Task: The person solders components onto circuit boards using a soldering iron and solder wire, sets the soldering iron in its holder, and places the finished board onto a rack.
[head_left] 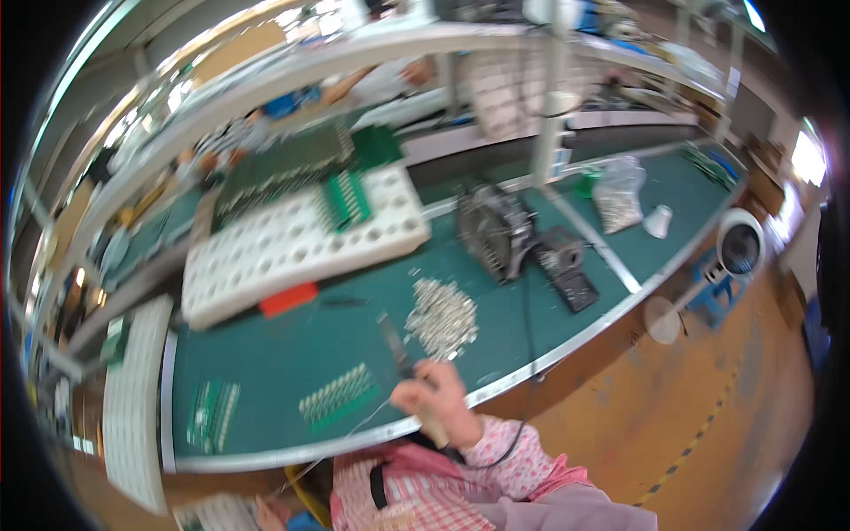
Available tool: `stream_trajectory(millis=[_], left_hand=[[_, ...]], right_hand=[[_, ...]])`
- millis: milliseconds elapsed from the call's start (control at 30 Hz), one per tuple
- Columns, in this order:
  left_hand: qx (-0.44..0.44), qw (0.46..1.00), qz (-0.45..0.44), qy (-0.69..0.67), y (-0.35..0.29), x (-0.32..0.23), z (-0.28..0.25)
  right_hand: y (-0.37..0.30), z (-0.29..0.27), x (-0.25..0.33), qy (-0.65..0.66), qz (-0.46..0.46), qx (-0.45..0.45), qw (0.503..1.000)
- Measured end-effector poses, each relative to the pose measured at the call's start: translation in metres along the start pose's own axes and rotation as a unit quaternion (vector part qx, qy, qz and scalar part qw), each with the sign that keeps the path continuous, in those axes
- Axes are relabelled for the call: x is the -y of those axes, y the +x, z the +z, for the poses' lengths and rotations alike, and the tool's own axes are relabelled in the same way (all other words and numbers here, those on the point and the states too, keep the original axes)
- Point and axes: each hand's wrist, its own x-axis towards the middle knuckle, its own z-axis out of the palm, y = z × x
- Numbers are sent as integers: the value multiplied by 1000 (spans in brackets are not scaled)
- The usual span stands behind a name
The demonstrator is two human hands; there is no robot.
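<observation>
My right hand (443, 404) is closed around a soldering iron (398, 347), whose metal end points up and away over the green bench mat. A dark cord trails from its handle. Just beyond lies a heap of small silvery parts (443, 319). To the left of the hand, a green circuit board strip (339, 396) with a row of pale parts rests on the mat. At the bottom edge is a blurred, partly cut-off hand (270, 511), apparently my left, beside a whitish panel; its fingers are unclear. A thin wire runs from near the iron toward it.
More board strips (212, 416) lie at the left. A white perforated foam block (301, 252) carries green boards; a red piece (289, 299) sits below it. A black device (496, 230) and a bag of parts (617, 195) stand farther right. A metal rail edges the bench.
</observation>
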Motion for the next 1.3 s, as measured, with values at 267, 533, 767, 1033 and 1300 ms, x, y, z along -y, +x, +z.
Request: stream_trajectory(millis=[267, 533, 767, 1033, 1300], left_hand=[[-90, 936, 319, -116, -142, -228, -44], [-321, 705, 621, 123, -236, -408, -93], [-363, 764, 519, 124, -257, -343, -81], [-248, 905, 255, 233, -208, -178, -66], [396, 903, 128, -112, -247, -211, 120]], right_hand=[[3, 1, -18, -29, -28, 18, 999], [33, 18, 28, 140, 68, 53, 986], [53, 40, 44, 184, 41, 55, 980], [49, 26, 11, 48, -6, 67, 997], [15, 71, 32, -17, -92, 144, 985]])
